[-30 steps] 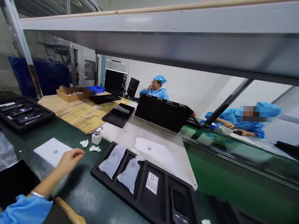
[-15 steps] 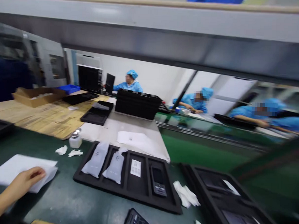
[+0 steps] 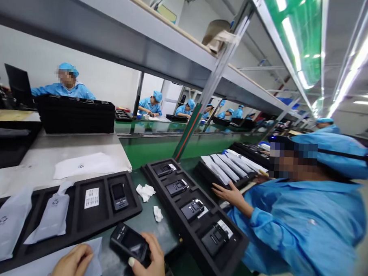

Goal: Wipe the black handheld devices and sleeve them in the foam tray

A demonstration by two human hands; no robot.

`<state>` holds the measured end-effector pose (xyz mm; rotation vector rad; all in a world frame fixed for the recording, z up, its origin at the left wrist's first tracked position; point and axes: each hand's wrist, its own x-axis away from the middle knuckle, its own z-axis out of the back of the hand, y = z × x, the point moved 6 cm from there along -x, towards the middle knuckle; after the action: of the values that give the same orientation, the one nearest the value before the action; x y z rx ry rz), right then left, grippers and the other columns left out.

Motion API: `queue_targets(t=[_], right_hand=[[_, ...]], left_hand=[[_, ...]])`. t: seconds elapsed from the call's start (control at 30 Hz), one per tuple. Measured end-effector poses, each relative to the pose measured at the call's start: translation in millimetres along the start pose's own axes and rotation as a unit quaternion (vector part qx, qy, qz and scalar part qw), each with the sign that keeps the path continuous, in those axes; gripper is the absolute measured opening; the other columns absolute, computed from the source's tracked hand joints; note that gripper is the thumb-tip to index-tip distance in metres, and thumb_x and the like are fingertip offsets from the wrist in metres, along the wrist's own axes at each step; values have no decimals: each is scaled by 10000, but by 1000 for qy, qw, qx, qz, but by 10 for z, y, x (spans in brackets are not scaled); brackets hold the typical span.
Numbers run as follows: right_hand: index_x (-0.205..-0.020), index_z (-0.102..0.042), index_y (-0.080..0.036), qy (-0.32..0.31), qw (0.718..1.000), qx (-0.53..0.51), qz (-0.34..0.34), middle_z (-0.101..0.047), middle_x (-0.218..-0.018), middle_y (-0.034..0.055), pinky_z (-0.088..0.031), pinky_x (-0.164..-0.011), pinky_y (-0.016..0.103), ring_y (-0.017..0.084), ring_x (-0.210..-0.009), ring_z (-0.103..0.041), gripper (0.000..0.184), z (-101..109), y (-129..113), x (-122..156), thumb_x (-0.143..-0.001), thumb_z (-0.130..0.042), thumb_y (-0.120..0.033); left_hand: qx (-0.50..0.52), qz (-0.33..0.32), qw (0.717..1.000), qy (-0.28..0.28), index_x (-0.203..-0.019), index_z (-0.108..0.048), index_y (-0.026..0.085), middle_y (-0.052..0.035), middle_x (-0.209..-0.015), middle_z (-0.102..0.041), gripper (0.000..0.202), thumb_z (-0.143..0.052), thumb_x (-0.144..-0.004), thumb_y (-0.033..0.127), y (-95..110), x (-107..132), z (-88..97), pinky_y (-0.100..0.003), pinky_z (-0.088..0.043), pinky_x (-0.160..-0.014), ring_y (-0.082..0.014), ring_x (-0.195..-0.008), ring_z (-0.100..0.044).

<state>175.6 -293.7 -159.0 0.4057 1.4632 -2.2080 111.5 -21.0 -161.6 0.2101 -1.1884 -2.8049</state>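
Note:
My right hand [image 3: 152, 256] grips a black handheld device [image 3: 130, 243] with a small screen and buttons, tilted over the green bench. At the lower left, my left hand [image 3: 73, 262] is closed at the fingertips on a thin white bag [image 3: 96, 248]. Just beyond both hands lies a black foam tray [image 3: 73, 224]. Two white bags with a recycling mark, such as the bagged item [image 3: 51, 213], fill its left slots. A printed label sheet [image 3: 91, 198] sits in the third slot, and a similar black device [image 3: 119, 195] in the right one.
Another foam tray [image 3: 181, 203] on the right holds several black devices. Beside it, a co-worker in blue [image 3: 296, 224] touches a tray of white bags [image 3: 225, 168]. Crumpled tissue [image 3: 145, 192] lies between the trays. Stacked black trays [image 3: 77, 115] stand behind, and a metal post [image 3: 210, 86] rises ahead.
The view has swung to the right, bringing the co-worker and the full right tray into sight. My left hand, with the white bag, is now close to the device in my right hand.

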Motion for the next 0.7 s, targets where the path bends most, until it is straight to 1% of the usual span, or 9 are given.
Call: queue_targets(t=[0.07,0.17,0.23,0.27,0.33,0.4,0.47,0.57,0.7], right_hand=[[-1246,-591,-213,18,1000,-10,-21,-629,-1169,86,-563,-899,316,247,-1081,-641,557,134,105,40,-717,-707,-342],[-1253,-585,-213,18,999,-21,-40,-613,-1186,91,-571,-879,314,248,-1092,-634,560,264,194,96,-732,-710,-376],[-1256,-582,-216,10,999,-19,-36,-611,-1181,86,-562,-905,325,247,-1093,-629,569,301,185,115,-729,-717,-384],[-1257,-580,-219,6,999,-14,-31,-612,-1179,83,-555,-923,333,247,-1094,-628,573,307,166,118,-725,-719,-381],[-1257,-578,-218,-1,1000,-2,-15,-617,-1174,81,-544,-950,346,250,-1094,-629,579,300,116,113,-717,-722,-372],[-1255,-577,-212,-11,1000,6,3,-623,-1173,83,-544,-953,342,256,-1093,-635,589,271,72,103,-704,-729,-354],[-1255,-576,-210,-19,1000,9,21,-628,-1182,85,-548,-947,324,261,-1096,-642,611,236,45,95,-678,-740,-324],[-1256,-576,-217,-23,999,18,32,-632,-1202,83,-556,-940,307,272,-1101,-650,645,206,56,90,-634,-741,-261],[-1307,-559,-231,-34,998,37,35,-609,-1270,88,-532,-994,324,288,-1158,-628,694,226,65,75,-637,-742,-229]], left_hand=[[-15,-7,1000,-10,-737,-626,261,0,-741,-683,338,-450,-913,489,85,-58,-86,-267,-542,-673,-202,-715,-677],[-34,-11,999,3,-851,-693,270,-20,-874,-734,319,-447,-913,463,57,-30,-141,-275,-568,-774,-214,-837,-711],[-63,-2,998,11,-995,-712,270,-42,-1031,-736,311,-486,-888,456,-8,12,-174,-314,-565,-868,-237,-961,-704],[-86,7,996,5,-1056,-706,260,-60,-1101,-720,328,-502,-873,440,-33,27,-199,-339,-559,-893,-249,-999,-693],[-136,28,990,-27,-1100,-692,227,-98,-1153,-689,347,-486,-868,382,-48,35,-260,-373,-548,-895,-260,-1000,-683],[-161,42,984,-57,-1018,-693,206,-108,-1073,-682,319,-421,-896,320,-7,18,-293,-361,-534,-873,-240,-933,-683],[-144,43,986,-68,-900,-678,212,-79,-950,-670,312,-378,-932,291,74,-6,-284,-318,-517,-844,-208,-865,-677],[-67,23,997,-39,-817,-671,237,-38,-853,-656,316,-424,-960,372,216,-25,-212,-269,-501,-790,-190,-819,-666],[23,-9,1000,11,-782,-707,257,-26,-791,-669,381,-489,-946,523,391,-21,-132,-242,-511,-727,-191,-776,-668]])
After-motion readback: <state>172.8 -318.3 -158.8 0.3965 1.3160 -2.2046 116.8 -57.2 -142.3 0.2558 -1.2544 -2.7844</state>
